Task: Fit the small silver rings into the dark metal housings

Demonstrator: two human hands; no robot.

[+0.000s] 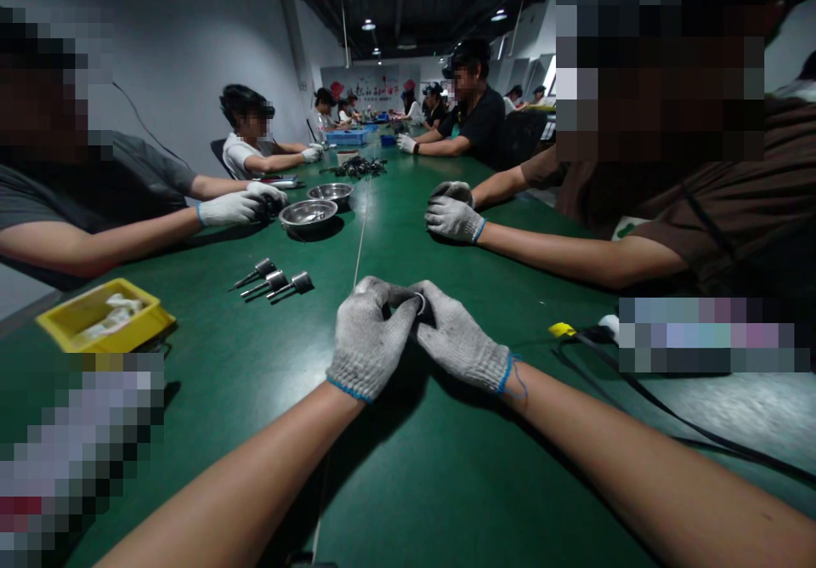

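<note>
In white knit gloves with blue cuffs, my left hand (pixel 368 338) and my right hand (pixel 460 337) meet above the green table (pixel 408 500). Both are closed, fingertips together, around a small dark round part with a shiny curved rim (pixel 421 304). The fingers cover most of it, so its exact kind does not show. To the left of my hands lie three metal pieces with thin shafts and thick cylindrical heads (pixel 275 281), side by side on the table.
A yellow bin (pixel 108 317) with white items stands at left. Two metal bowls (pixel 308 216) sit farther ahead, before a heap of dark parts (pixel 358 167). Black cables (pixel 643 389) run along the right. Gloved co-workers sit on both sides; a co-worker's hands (pixel 454 213) are close ahead right.
</note>
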